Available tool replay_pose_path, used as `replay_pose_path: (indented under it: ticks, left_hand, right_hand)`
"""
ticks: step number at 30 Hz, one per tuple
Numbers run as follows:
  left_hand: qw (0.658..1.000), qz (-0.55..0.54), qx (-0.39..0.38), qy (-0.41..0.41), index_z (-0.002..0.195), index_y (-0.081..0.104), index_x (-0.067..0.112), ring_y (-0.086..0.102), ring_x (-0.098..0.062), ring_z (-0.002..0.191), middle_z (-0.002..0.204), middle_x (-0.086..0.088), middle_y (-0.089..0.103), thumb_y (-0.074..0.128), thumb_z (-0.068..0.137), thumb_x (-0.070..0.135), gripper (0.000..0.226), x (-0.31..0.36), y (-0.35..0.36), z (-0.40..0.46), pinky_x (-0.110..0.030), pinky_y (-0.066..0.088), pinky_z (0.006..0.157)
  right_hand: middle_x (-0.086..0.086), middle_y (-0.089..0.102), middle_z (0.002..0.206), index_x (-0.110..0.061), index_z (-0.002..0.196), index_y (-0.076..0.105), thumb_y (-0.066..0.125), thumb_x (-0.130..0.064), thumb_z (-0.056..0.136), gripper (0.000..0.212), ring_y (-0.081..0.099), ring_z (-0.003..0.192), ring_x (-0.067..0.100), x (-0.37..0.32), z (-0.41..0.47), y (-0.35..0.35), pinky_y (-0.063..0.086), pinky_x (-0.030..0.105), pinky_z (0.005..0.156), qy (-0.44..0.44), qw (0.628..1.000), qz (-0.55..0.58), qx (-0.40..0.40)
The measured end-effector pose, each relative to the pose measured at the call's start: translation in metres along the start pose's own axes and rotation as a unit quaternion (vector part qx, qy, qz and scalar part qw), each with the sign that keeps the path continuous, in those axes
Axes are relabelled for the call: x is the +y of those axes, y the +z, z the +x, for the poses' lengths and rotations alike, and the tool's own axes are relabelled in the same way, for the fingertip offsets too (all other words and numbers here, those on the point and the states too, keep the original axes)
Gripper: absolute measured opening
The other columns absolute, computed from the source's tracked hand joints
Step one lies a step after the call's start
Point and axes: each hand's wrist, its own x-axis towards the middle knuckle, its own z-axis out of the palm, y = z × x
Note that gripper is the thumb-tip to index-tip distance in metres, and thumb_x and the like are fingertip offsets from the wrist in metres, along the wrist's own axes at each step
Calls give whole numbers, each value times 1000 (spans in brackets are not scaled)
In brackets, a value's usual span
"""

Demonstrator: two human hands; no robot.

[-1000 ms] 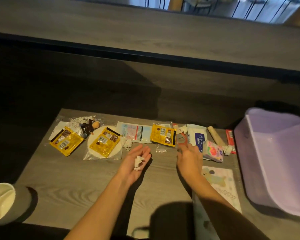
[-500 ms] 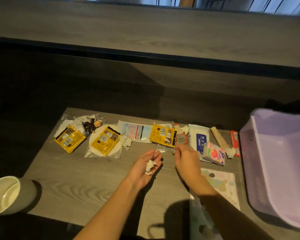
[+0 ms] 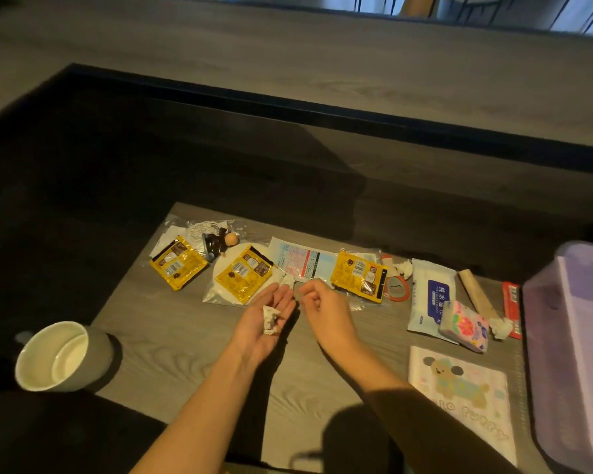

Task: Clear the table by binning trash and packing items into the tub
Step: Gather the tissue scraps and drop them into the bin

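My left hand (image 3: 264, 323) lies palm up over the middle of the table (image 3: 172, 340) and holds a crumpled tissue (image 3: 270, 319). My right hand (image 3: 324, 309) hovers just to its right, fingers curled and thumb pinched to forefinger; I cannot see anything between them. Another tissue wad (image 3: 287, 279) lies just beyond my left fingertips. The lilac tub (image 3: 572, 336) stands at the right edge. A grey bin with a white inside (image 3: 98, 357) stands at the left.
Three yellow packets (image 3: 178, 263) (image 3: 243, 277) (image 3: 360, 275) lie along the far edge with a small figurine (image 3: 220, 241). To the right are a wet-wipes pack (image 3: 432, 297), a floral tissue pack (image 3: 463, 326), a wooden stick (image 3: 476, 295), a red packet (image 3: 511, 307), tissue wads (image 3: 499, 329) and a bear-print pouch (image 3: 459, 388).
My right hand has left the items near the wipes pack and moved left, close to my left hand. My left hand has stayed palm up with the tissue.
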Motion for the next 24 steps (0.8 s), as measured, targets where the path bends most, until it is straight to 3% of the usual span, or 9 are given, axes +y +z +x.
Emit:
replay_pose_path:
  ticks: [3, 7, 9, 11, 14, 17, 19, 22, 24]
  left_hand:
    - [999, -15, 29, 27, 136, 44, 4, 59, -24, 113, 108, -13, 63, 40, 97, 11, 39, 26, -14, 3, -34, 56, 80]
    - [997, -32, 45, 47, 139, 42, 4, 55, -24, 121, 132, -17, 56, 39, 98, 10, 42, 55, -32, 3, -33, 57, 76]
    - [997, -34, 53, 55, 138, 41, 3, 52, -25, 125, 139, -18, 51, 37, 98, 8, 40, 67, -42, 4, -34, 53, 86]
    - [996, -35, 55, 57, 138, 41, 3, 58, -25, 114, 129, -18, 57, 36, 98, 8, 40, 79, -51, 6, -34, 54, 84]
    - [996, -43, 53, 61, 137, 41, 2, 61, -21, 92, 101, -14, 63, 36, 98, 9, 39, 92, -64, 10, -28, 59, 65]
    - [996, -38, 46, 61, 137, 41, 0, 61, -20, 97, 100, -14, 63, 37, 98, 9, 40, 103, -72, 14, -31, 54, 83]
    - [997, -34, 44, 53, 139, 41, 2, 59, -24, 111, 117, -18, 62, 39, 97, 9, 42, 106, -73, 15, -36, 48, 94]
    - [998, -17, 45, 51, 138, 43, 5, 52, -26, 124, 137, -19, 52, 41, 96, 9, 41, 105, -69, 16, -34, 45, 93]
    - [999, -5, 30, 43, 135, 47, 7, 57, -25, 115, 135, -18, 54, 43, 96, 11, 40, 100, -62, 15, -31, 49, 84]
  right_hand:
    - [5, 64, 103, -16, 107, 59, 54, -10, 90, 19, 62, 92, 20, -1, 19, 17, 55, 38, 82, 9, 998, -63, 0]
    - [11, 51, 123, -18, 124, 52, 56, -9, 88, 37, 54, 109, 26, -8, 38, 41, 50, 38, 93, 6, 992, -124, -19]
    - [11, 48, 125, -21, 129, 48, 57, -12, 88, 42, 49, 114, 28, -11, 44, 51, 47, 39, 94, 4, 986, -167, -21]
    - [11, 46, 127, -23, 131, 45, 57, -15, 89, 45, 46, 117, 28, -13, 49, 58, 46, 41, 96, 8, 978, -209, -21]
    - [11, 46, 125, -21, 128, 48, 54, -13, 90, 40, 44, 118, 28, -14, 53, 66, 46, 41, 95, 18, 972, -233, -23]
    - [13, 47, 121, -14, 118, 56, 52, -9, 91, 28, 49, 113, 29, -18, 56, 69, 48, 40, 93, 23, 980, -197, 0]
    - [12, 48, 120, -11, 116, 58, 53, -10, 91, 26, 53, 108, 27, -24, 54, 70, 48, 35, 89, 17, 988, -151, 28]
    - [7, 54, 113, -11, 114, 59, 58, -15, 89, 25, 54, 97, 16, -43, 47, 73, 45, 25, 82, -18, 997, -65, 47]
    - [3, 60, 104, -14, 108, 62, 63, -19, 86, 22, 57, 90, 12, -58, 40, 77, 50, 24, 80, -40, 999, -18, 31]
